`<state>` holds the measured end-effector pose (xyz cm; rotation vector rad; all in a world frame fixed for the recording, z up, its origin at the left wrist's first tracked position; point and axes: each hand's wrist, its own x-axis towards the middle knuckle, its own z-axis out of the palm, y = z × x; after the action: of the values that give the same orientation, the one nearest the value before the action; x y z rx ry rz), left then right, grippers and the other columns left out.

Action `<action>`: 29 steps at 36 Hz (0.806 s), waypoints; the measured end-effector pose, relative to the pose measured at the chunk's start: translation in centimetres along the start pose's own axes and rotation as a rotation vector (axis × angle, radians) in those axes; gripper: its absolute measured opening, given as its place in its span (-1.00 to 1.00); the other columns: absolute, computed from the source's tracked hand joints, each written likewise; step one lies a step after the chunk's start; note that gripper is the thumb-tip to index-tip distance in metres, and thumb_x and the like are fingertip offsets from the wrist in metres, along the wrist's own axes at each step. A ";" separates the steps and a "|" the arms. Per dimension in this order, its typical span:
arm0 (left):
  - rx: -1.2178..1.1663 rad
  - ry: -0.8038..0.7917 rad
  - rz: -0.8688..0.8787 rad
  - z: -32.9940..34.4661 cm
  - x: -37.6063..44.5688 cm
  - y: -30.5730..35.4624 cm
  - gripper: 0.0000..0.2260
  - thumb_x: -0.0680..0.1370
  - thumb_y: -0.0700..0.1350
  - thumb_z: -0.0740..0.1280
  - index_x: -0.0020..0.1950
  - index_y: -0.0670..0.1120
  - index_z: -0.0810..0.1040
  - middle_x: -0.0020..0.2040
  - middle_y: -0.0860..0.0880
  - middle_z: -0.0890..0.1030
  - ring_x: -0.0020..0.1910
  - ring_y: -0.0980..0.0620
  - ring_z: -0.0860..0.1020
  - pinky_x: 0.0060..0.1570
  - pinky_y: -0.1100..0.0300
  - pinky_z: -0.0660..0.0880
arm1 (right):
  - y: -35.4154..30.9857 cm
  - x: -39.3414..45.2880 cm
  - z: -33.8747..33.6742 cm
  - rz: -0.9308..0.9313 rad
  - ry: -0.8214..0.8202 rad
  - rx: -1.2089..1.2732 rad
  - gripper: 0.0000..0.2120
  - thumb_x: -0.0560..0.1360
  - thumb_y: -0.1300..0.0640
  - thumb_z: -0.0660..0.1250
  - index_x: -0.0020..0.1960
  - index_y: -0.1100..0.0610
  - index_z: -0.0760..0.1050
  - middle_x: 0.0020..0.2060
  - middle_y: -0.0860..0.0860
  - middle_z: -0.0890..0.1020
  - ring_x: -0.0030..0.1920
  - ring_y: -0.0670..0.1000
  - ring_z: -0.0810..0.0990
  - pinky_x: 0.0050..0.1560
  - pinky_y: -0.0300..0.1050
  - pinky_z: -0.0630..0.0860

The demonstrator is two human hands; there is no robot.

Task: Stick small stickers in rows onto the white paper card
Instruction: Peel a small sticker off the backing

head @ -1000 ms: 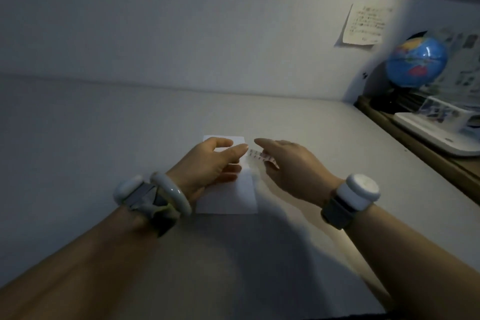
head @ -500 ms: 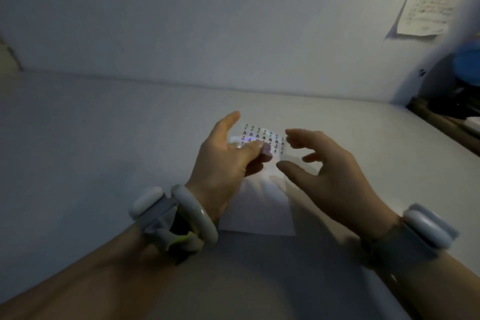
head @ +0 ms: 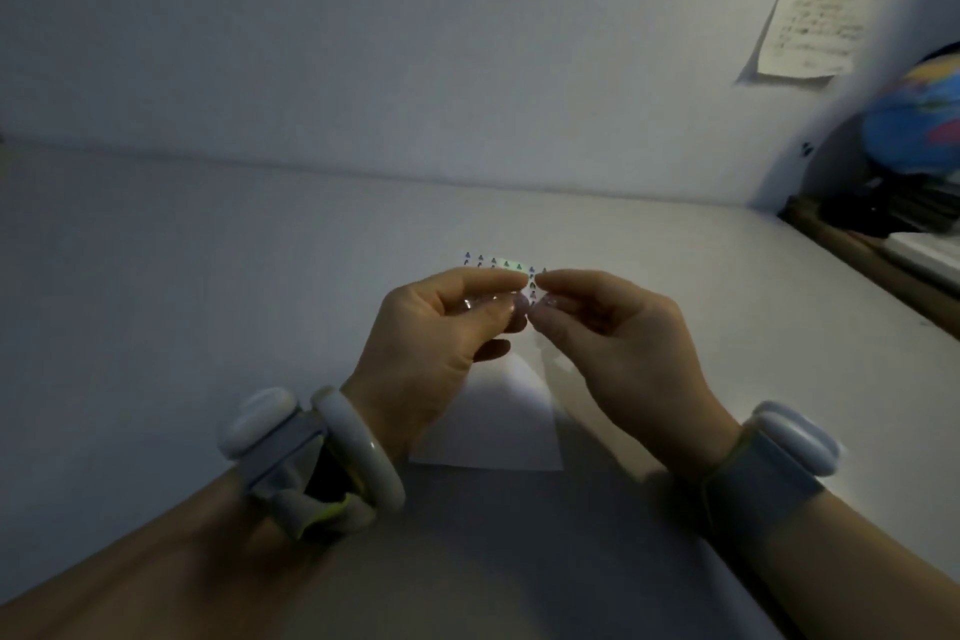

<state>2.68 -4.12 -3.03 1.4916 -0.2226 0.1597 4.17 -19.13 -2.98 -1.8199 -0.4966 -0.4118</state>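
While the sticker sheet [head: 500,263] is held up above the white paper card [head: 493,424], the left hand [head: 436,348] pinches it between thumb and fingers, and the right hand [head: 626,343] pinches its right edge. That card lies flat on the worktop [head: 182,286], with a globe [head: 919,120] far right.

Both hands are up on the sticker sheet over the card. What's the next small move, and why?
Probably peel one sticker free with the right hand: its fingertips pinch at the sticker sheet edge, the left hand holds the sheet raised, and the visible part of the white card looks bare.
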 end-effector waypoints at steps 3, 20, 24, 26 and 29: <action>0.032 0.002 0.021 0.1 0.1 -0.1 -0.82 0.48 -0.23 0.34 -0.04 0.04 0.62 -0.11 -0.02 0.67 -0.09 0.06 0.65 -0.11 0.20 0.60 | -0.1 -0.1 0.0 -0.033 -0.005 -0.017 -0.79 0.41 0.26 0.41 -0.02 0.03 0.57 -0.27 -0.14 0.64 -0.22 -0.19 0.62 -0.13 -0.38 0.51; -0.078 0.107 0.034 0.7 -0.3 0.2 -0.81 0.45 -0.26 0.37 -0.02 -0.01 0.60 -0.13 0.01 0.66 -0.13 0.09 0.65 -0.21 0.32 0.57 | -0.1 -0.2 -0.1 -0.045 0.021 -0.037 -0.78 0.41 0.25 0.42 -0.02 -0.01 0.57 -0.21 -0.13 0.65 -0.18 -0.16 0.63 -0.10 -0.36 0.53; -0.060 0.048 0.029 0.4 -0.5 0.0 -0.81 0.46 -0.22 0.35 0.03 0.01 0.59 -0.05 -0.02 0.67 -0.05 0.07 0.65 -0.14 0.25 0.59 | -0.2 -0.3 0.0 -0.065 -0.001 -0.039 -0.76 0.41 0.24 0.41 -0.09 -0.10 0.55 -0.25 -0.17 0.65 -0.19 -0.18 0.63 -0.15 -0.39 0.52; -0.051 0.027 0.029 0.4 -0.6 0.0 -0.81 0.46 -0.21 0.35 0.01 0.03 0.60 -0.01 -0.03 0.66 -0.02 0.05 0.64 -0.11 0.22 0.60 | -0.4 -0.3 0.2 -0.081 -0.007 -0.046 -0.74 0.42 0.24 0.40 -0.13 -0.14 0.54 -0.27 -0.18 0.66 -0.21 -0.18 0.63 -0.16 -0.36 0.53; -0.025 0.035 0.037 0.2 -0.6 -0.2 -0.81 0.47 -0.21 0.35 0.00 0.04 0.60 -0.03 -0.03 0.67 -0.02 0.04 0.64 -0.09 0.19 0.60 | -0.5 -0.3 0.2 -0.094 -0.021 -0.074 -0.75 0.43 0.23 0.39 -0.14 -0.15 0.54 -0.26 -0.28 0.64 -0.23 -0.21 0.60 -0.20 -0.35 0.52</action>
<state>2.11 -4.35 -3.36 1.4597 -0.2233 0.2118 3.63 -18.86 -2.78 -1.8788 -0.5906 -0.4811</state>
